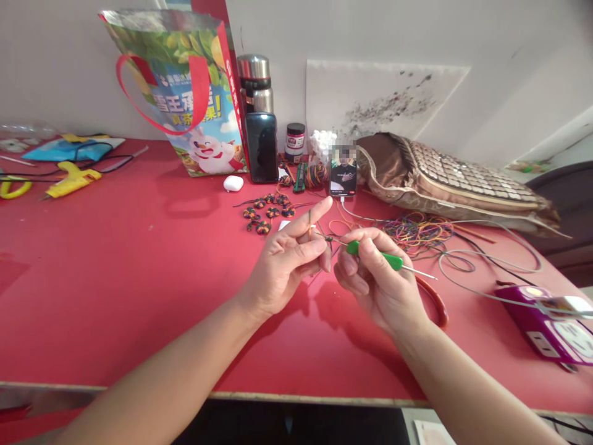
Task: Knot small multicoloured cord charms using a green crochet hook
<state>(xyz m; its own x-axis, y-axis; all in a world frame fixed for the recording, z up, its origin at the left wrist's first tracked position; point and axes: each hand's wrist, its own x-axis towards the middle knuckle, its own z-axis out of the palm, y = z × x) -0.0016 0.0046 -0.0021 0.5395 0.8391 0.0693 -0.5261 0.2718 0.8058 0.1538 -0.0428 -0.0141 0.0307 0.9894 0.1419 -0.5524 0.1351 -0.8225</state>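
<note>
My right hand (380, 278) is closed round the green handle of a crochet hook (393, 259), whose thin metal shaft sticks out on both sides. The tip on the left reaches a small dark piece of yarn work (329, 239) between the hands. My left hand (291, 262) pinches that piece with thumb and fingers, and a strand of yarn (310, 221) loops round its raised index finger. Beyond the hands lie several round crocheted pieces (263, 227) in dark and orange yarn. A tangle of multicoloured yarn (419, 233) spreads to the right.
At the back stand a printed bag (199, 105), a steel flask (254, 80), a dark phone (262, 148) and a lit phone (343, 173) on a cable. A yellow glue gun (71, 180) lies left; a beaded cushion (463, 173) and purple power strip (546, 324) lie right.
</note>
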